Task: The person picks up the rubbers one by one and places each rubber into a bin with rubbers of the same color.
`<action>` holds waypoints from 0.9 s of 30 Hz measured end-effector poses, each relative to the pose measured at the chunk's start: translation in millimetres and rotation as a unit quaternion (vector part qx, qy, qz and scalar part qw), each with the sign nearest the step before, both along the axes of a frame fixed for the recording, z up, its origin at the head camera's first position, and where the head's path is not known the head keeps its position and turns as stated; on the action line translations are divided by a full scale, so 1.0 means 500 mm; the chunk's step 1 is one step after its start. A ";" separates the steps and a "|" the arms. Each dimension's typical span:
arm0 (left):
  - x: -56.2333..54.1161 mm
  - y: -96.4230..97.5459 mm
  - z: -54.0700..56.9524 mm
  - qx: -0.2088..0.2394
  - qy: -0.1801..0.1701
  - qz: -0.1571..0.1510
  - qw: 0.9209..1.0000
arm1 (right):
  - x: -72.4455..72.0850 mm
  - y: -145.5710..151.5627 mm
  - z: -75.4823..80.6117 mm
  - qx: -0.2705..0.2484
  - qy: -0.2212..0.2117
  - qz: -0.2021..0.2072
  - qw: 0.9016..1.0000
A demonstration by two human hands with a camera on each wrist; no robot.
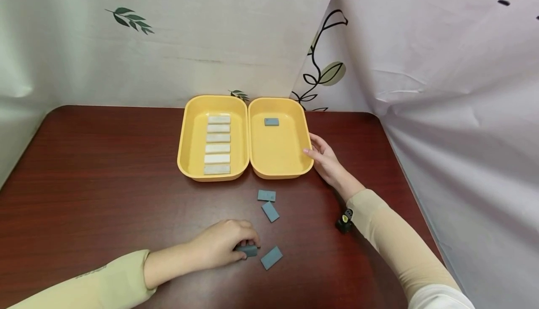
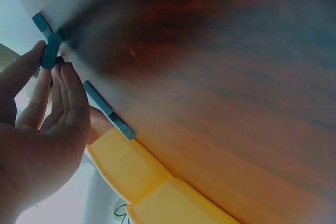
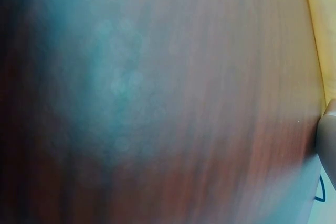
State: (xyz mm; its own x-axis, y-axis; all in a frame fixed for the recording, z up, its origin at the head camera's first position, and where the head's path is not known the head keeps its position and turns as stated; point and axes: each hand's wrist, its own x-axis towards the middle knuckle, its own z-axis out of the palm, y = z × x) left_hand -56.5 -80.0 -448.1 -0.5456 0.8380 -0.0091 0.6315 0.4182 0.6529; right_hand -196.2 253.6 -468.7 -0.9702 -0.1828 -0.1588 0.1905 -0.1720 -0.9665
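Observation:
My left hand (image 1: 225, 243) pinches a small blue-grey rectangular block (image 1: 247, 251) between thumb and fingers, low over the front of the table; the left wrist view shows the same block (image 2: 51, 51) at the fingertips. Just right of it lies another blue-grey block (image 1: 271, 258), and two more, one block (image 1: 270, 211) and a second (image 1: 266, 195), lie farther back. With thumb over the rim and fingers outside, my right hand (image 1: 328, 161) grips the right side of the right yellow tray (image 1: 280, 159). Inside that tray sits one blue-grey block (image 1: 271, 121).
Side by side with the right tray stands a left yellow tray (image 1: 193, 145), holding a column of several whitish blocks (image 1: 217, 148). Both trays are at the back of the dark red wooden table (image 1: 105, 182). Behind it hangs a pale curtain (image 1: 210, 33) with leaf prints.

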 end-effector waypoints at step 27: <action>-0.105 0.004 0.082 0.057 0.050 0.032 0.997 | 0.001 0.000 -0.001 -0.001 0.002 0.000 1.000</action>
State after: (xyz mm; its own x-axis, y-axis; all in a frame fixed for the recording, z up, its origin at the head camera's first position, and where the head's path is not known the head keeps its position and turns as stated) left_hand -109.2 -77.7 -407.2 -0.5921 0.7934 0.1411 0.6693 0.3867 0.6344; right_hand -195.8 253.9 -469.1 -0.9706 -0.1840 -0.1550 0.1874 -0.1743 -0.9667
